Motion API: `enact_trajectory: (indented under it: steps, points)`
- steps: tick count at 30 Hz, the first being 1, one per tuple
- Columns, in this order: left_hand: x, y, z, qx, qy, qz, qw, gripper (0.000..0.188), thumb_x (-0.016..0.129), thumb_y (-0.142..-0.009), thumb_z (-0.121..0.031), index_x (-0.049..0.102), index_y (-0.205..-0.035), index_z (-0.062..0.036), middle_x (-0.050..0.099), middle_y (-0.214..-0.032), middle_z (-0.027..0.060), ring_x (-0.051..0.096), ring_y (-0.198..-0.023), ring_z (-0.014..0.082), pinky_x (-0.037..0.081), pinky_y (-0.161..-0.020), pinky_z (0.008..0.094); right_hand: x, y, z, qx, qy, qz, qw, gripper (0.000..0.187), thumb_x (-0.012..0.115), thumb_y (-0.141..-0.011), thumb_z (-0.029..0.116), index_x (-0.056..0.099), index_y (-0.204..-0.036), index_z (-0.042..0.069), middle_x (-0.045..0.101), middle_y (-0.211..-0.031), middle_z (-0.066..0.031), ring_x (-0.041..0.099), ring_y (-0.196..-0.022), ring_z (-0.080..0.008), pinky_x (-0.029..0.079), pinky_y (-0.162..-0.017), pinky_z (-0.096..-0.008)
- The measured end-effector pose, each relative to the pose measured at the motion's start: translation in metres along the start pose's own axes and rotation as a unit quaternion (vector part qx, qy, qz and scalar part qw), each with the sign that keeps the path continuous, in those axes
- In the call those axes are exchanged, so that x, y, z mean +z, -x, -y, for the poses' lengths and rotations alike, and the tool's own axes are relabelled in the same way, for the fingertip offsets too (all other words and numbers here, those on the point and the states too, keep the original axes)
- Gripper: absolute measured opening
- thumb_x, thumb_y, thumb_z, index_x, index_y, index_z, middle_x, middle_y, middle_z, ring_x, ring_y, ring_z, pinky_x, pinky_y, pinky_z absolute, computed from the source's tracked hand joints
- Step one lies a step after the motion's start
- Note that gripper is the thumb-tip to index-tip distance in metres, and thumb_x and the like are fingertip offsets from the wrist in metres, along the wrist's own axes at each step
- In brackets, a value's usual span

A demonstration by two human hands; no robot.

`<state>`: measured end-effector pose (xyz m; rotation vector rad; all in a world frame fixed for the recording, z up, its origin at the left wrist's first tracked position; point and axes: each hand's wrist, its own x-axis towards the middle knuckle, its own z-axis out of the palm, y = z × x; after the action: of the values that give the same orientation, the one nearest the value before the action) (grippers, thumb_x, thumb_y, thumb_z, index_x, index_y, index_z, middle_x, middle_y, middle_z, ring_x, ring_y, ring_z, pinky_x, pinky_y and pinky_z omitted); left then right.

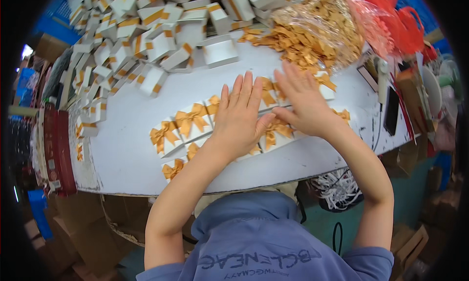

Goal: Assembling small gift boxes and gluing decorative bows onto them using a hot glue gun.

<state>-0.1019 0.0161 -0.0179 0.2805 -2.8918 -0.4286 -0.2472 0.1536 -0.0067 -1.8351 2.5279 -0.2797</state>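
Observation:
Two rows of small white gift boxes (pixel 195 129) with gold ribbon bows (pixel 190 118) lie side by side on the white table (pixel 124 149) before me. My left hand (pixel 240 118) is flat over the middle of the rows, fingers stretched away from me. To its right my right hand (pixel 307 102) also lies spread over the boxes, its thumb near my left thumb. Both palms face down and hide several bows. Whether they press on the boxes or hover just above, I cannot tell.
White boxes with gold bands (pixel 161 44) are heaped at the far left. Loose gold bows (pixel 298 41) spill from a clear plastic bag (pixel 337 22) at the far right, near a red plastic bag (pixel 410 29). A dark phone (pixel 391 111) and a cable lie by the right edge.

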Motion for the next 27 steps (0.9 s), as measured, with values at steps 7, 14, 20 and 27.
enact_trajectory:
  steps: [7,14,20,27]
  points:
    - [-0.054,0.062,0.044,-0.044,-0.023,-0.02,0.999,0.068,0.058,-0.082,-0.033,0.031,-0.135,0.0018,0.026,-0.141,0.0232,0.022,-0.132,0.0382,0.016,-0.106,0.052,0.007,-0.015,0.06,-0.04,-0.076,-0.089,0.992,0.072,0.061,-0.08,0.03,0.027,-0.138,0.003,0.023,-0.145,-0.0189,0.018,-0.135,-0.0345,0.014,-0.109,-0.0459]
    - [-0.038,0.079,0.066,-0.06,-0.018,0.028,0.998,0.072,0.056,-0.082,-0.038,0.03,-0.136,0.0001,0.026,-0.142,0.0209,0.022,-0.133,0.037,0.012,-0.106,0.0532,0.012,-0.024,0.073,-0.03,-0.033,0.007,0.999,0.068,0.053,-0.084,0.039,0.029,-0.137,0.003,0.025,-0.144,-0.0181,0.022,-0.134,-0.0339,0.016,-0.107,-0.0482]
    - [-0.044,0.104,0.076,-0.06,-0.064,0.038,0.995,0.073,0.054,-0.082,-0.039,0.027,-0.137,0.0011,0.024,-0.143,0.0209,0.022,-0.132,0.0372,0.012,-0.106,0.0538,0.026,-0.034,0.114,-0.085,-0.09,-0.015,0.992,0.07,0.058,-0.082,0.038,0.032,-0.135,0.001,0.03,-0.14,-0.02,0.028,-0.13,-0.0379,0.021,-0.105,-0.0492]
    - [-0.079,0.112,0.086,-0.115,-0.03,-0.062,0.991,0.076,0.056,-0.081,-0.034,0.021,-0.139,0.0007,0.022,-0.144,0.0203,0.02,-0.134,0.0368,0.01,-0.106,0.0538,-0.001,-0.048,0.14,-0.089,-0.144,-0.087,0.982,0.075,0.059,-0.079,0.044,0.033,-0.134,0.0,0.03,-0.14,-0.0218,0.03,-0.128,-0.0383,0.023,-0.104,-0.0498]
